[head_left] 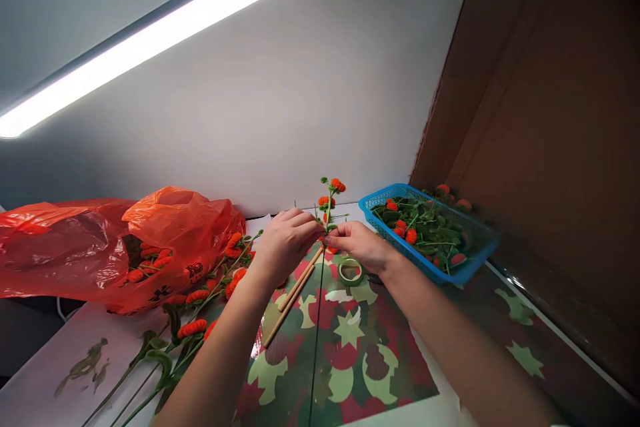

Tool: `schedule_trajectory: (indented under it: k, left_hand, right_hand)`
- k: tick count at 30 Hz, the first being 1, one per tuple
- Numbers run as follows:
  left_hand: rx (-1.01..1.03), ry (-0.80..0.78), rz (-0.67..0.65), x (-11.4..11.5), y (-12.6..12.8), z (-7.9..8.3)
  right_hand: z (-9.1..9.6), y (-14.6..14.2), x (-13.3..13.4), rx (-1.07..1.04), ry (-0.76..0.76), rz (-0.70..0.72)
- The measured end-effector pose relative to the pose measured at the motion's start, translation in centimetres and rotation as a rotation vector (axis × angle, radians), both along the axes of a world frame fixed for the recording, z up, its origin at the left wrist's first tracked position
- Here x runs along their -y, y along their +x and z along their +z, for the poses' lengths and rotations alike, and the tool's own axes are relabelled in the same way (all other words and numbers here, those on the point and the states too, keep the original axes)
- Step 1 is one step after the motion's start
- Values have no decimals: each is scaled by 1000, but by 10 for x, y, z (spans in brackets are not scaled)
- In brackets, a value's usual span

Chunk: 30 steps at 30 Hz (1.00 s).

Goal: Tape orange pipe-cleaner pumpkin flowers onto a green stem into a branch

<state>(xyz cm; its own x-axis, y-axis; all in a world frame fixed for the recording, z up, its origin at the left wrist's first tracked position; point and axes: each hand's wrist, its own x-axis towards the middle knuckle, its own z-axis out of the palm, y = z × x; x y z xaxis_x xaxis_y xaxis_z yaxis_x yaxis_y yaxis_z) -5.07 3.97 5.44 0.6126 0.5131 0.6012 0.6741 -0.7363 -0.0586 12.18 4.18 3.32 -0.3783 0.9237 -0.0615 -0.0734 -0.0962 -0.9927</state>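
Observation:
Both hands meet over the middle of the table at an upright green fuzzy stem that bears small orange pumpkin-like balls (327,201). My left hand (289,240) has its fingers closed on the stem from the left. From the right, the thumb and fingers of my right hand (361,244) pinch it just below the balls. A thin dark stalk (316,340) runs down from between the hands toward me. Close below my right hand lies a roll of green tape (351,271). Two thin wooden sticks (291,303) rest under my left wrist.
At left, an orange plastic bag (175,220) holds more orange balls. Finished-looking stems with orange balls (193,328) lie beside my left forearm. A blue basket (373,219) of green leaves and orange balls stands at right, near a cardboard panel (540,147). A patterned sheet (345,373) covers the table.

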Motion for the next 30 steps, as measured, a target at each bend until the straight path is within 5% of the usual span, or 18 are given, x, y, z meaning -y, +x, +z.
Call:
schedule_trajectory:
  k: [6, 10, 14, 18, 24, 30]
  left_hand:
    - [49, -4, 1, -2, 4, -9]
    - [234, -153, -71, -3, 1, -9]
    - [591, -541, -42, 0, -7, -1]
    - [645, -1085, -59, 12, 2, 1]
    - [897, -998, 99, 30, 31, -7]
    - [1028, -1022, 38, 29, 36, -11]
  right_hand:
    - [-4, 3, -3, 2, -33, -6]
    - [1, 5, -2, -45, -73, 26]
    - [6, 8, -1, -57, -70, 29]
    - [12, 9, 2, -74, -56, -35]
    - [19, 7, 7, -106, -20, -115]
    - [14, 4, 6, -134, -3, -135]
